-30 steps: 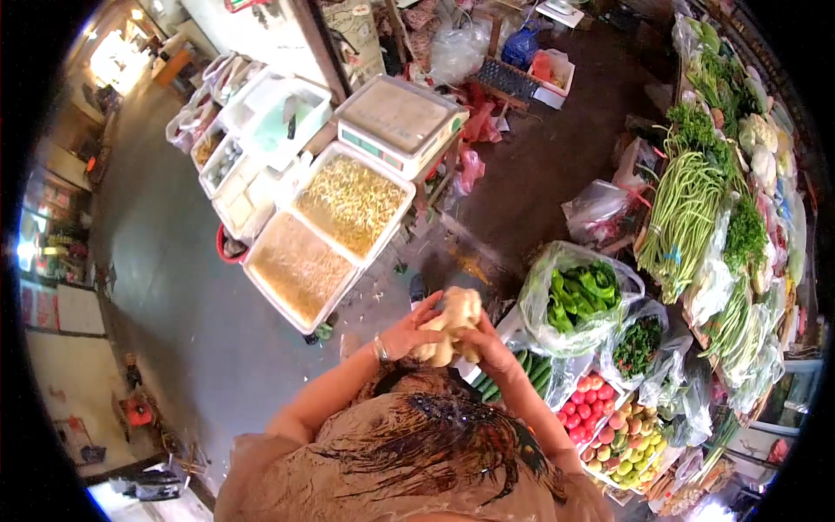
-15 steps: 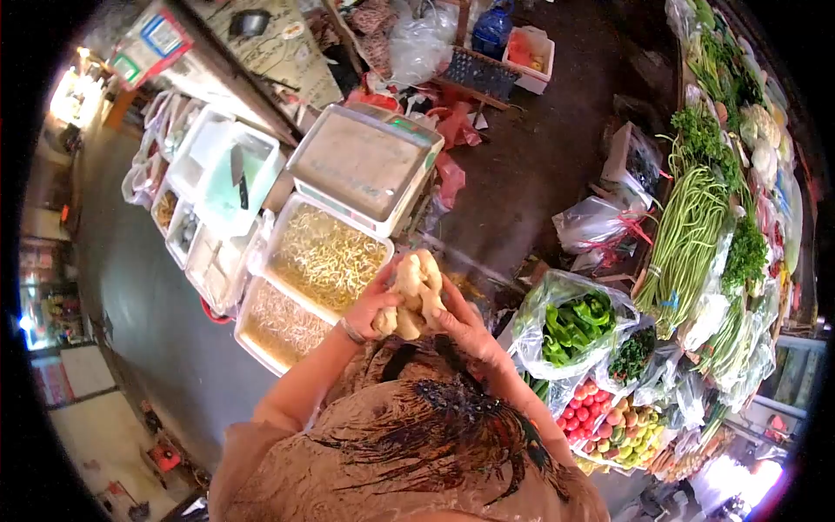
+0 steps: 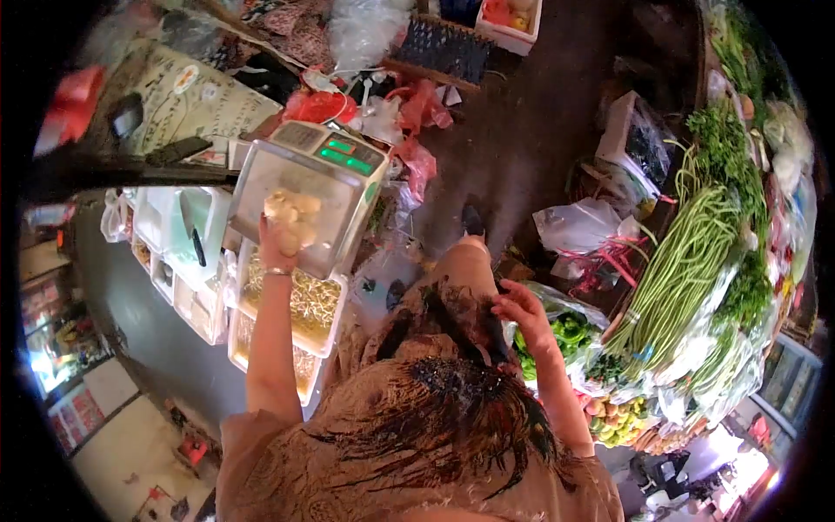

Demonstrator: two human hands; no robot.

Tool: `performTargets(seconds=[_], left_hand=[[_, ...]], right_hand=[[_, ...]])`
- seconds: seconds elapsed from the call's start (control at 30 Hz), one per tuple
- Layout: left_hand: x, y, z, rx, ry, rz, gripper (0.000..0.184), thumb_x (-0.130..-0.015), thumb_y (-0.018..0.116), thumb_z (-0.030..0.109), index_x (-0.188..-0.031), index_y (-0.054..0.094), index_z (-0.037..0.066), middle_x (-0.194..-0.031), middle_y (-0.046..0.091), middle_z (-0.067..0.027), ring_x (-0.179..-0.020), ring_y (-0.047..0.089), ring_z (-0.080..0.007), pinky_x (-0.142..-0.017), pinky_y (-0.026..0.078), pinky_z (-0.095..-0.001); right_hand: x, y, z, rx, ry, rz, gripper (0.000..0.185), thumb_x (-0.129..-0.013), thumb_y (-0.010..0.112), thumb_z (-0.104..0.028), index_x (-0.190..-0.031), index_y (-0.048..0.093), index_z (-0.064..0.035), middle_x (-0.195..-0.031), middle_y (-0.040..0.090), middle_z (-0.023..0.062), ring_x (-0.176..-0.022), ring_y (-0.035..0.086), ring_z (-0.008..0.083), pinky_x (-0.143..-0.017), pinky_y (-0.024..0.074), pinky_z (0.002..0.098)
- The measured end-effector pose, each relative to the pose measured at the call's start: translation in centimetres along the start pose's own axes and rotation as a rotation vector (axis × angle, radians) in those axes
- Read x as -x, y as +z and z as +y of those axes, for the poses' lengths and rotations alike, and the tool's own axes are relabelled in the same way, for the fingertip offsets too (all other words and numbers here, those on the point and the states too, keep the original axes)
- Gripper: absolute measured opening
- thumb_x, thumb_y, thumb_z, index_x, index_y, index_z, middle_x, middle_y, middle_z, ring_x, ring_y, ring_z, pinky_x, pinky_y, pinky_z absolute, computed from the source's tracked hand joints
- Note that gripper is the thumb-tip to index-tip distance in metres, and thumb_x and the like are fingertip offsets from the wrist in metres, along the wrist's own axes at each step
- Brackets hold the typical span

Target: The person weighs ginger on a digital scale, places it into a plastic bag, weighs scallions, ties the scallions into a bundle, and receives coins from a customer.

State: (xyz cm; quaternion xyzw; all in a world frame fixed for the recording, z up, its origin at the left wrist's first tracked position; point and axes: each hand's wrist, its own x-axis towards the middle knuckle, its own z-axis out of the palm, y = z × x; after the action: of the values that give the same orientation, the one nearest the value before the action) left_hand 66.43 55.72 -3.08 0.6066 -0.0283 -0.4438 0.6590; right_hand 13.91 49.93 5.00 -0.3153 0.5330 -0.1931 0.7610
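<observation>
Leftward, ginger point(image 3: 296, 211) over scale point(image 3: 337, 193) is touched by left hand point(image 3: 278, 250), grip unclear; right hand point(image 3: 520, 306) is held apart, empty.

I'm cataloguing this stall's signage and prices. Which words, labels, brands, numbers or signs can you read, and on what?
None can be read.
Digital scale, green display: lit, but too blurred to read.
Pale sheet with dark markings: too small and blurred.
Any other markings: too small or blurred.
</observation>
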Motion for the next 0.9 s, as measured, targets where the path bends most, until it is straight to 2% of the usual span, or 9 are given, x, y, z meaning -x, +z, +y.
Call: performTargets(seconds=[0.2,0.27,0.33,0.4,0.47,0.67,0.73,0.77,0.9], left_hand=[[1.5,1.4,-1.1,-0.001,-0.055,0.250,0.054,-0.086,0.057,0.009,-0.135,0.038,0.018,-0.119,0.055,-0.0117,-0.098,0.061,-0.0303,-0.073,0.057,-0.0477],[3.5,2.3,-1.5,-0.152,-0.238,0.437,0.056,-0.088,0.055,0.007,-0.137,0.034,0.022,-0.116,0.055,-0.0129,-0.088,0.060,-0.0326,-0.066,0.056,-0.0491],[4.0,0.7,-3.1,0.056,-0.340,0.446,0.058,-0.088,0.054,0.007,-0.139,0.031,0.024,-0.114,0.055,-0.0134,-0.085,0.060,-0.0335,-0.064,0.056,-0.0493],[5.2,1.4,-2.8,0.279,-0.416,0.437,0.061,-0.088,0.054,0.006,-0.140,0.029,0.027,-0.113,0.055,-0.0139,-0.081,0.059,-0.0343,-0.061,0.055,-0.0495],[6.6,6.1,-2.1,-0.042,-0.306,0.617,0.068,-0.088,0.053,0.005,-0.143,0.023,0.030,-0.112,0.055,-0.0150,-0.081,0.059,-0.0362,-0.060,0.056,-0.0502],[8.8,7.0,-4.8,-0.009,-0.416,0.684,0.074,-0.087,0.060,0.012,-0.146,0.023,0.035,-0.108,0.062,-0.0130,-0.084,0.062,-0.0274,-0.064,0.057,-0.0479],[9.6,8.0,-4.8,-0.009,-0.415,0.595,0.071,-0.086,0.059,0.011,-0.146,0.028,0.033,-0.107,0.064,-0.0117,-0.088,0.063,-0.0243,-0.066,0.057,-0.0457],[10.3,8.8,-4.8,-0.205,-0.335,0.585,0.071,-0.084,0.061,0.007,-0.145,0.033,0.030,-0.105,0.064,-0.0110,-0.086,0.064,-0.0219,-0.066,0.057,-0.0432],[9.8,9.7,-4.1,-0.068,-0.352,0.643,0.071,-0.081,0.065,0.004,-0.144,0.037,0.022,-0.109,0.063,-0.0104,-0.079,0.066,-0.0215,-0.062,0.057,-0.0384]], right_hand=[[-5.1,-8.3,-11.5,0.136,0.093,-0.005,0.043,-0.090,0.063,-0.017,-0.130,0.051,-0.0050,-0.109,0.064,0.0071,-0.094,0.063,0.0173,-0.083,0.0488,0.0316],[-7.2,-10.7,-14.1,0.138,0.124,0.027,0.043,-0.090,0.064,-0.017,-0.129,0.052,-0.0058,-0.108,0.064,0.0064,-0.092,0.063,0.0166,-0.081,0.0489,0.0307],[-8.5,-11.6,-17.6,0.156,0.153,0.100,0.041,-0.089,0.064,-0.016,-0.128,0.053,-0.0057,-0.106,0.064,0.0085,-0.090,0.063,0.0172,-0.080,0.0489,0.0309],[-9.0,-11.0,-20.9,0.199,0.184,0.133,0.036,-0.091,0.057,-0.012,-0.126,0.053,-0.0035,-0.102,0.064,0.0092,-0.090,0.063,0.0164,-0.076,0.0494,0.0279],[-10.3,-10.1,-23.3,0.264,0.132,0.034,0.035,-0.091,0.057,-0.011,-0.125,0.054,-0.0035,-0.102,0.064,0.0086,-0.090,0.062,0.0161,-0.076,0.0492,0.0281],[-14.4,-6.6,-26.9,0.475,0.099,-0.220,0.036,-0.092,0.057,-0.014,-0.126,0.053,-0.0047,-0.101,0.065,0.0070,-0.089,0.063,0.0157,-0.077,0.0487,0.0282],[-15.8,-4.9,-27.6,0.495,0.182,-0.266,0.039,-0.091,0.058,-0.017,-0.128,0.052,-0.0054,-0.103,0.065,0.0067,-0.087,0.063,0.0152,-0.078,0.0489,0.0287],[-16.7,-4.0,-27.9,0.506,0.200,-0.303,0.044,-0.092,0.061,-0.021,-0.130,0.050,-0.0036,-0.105,0.064,0.0101,-0.092,0.063,0.0180,-0.079,0.0509,0.0334],[-20.0,0.1,-29.7,0.654,0.275,-0.358,0.039,-0.094,0.058,-0.019,-0.129,0.051,-0.0036,-0.107,0.064,0.0091,-0.087,0.065,0.0166,-0.077,0.0516,0.0340]])
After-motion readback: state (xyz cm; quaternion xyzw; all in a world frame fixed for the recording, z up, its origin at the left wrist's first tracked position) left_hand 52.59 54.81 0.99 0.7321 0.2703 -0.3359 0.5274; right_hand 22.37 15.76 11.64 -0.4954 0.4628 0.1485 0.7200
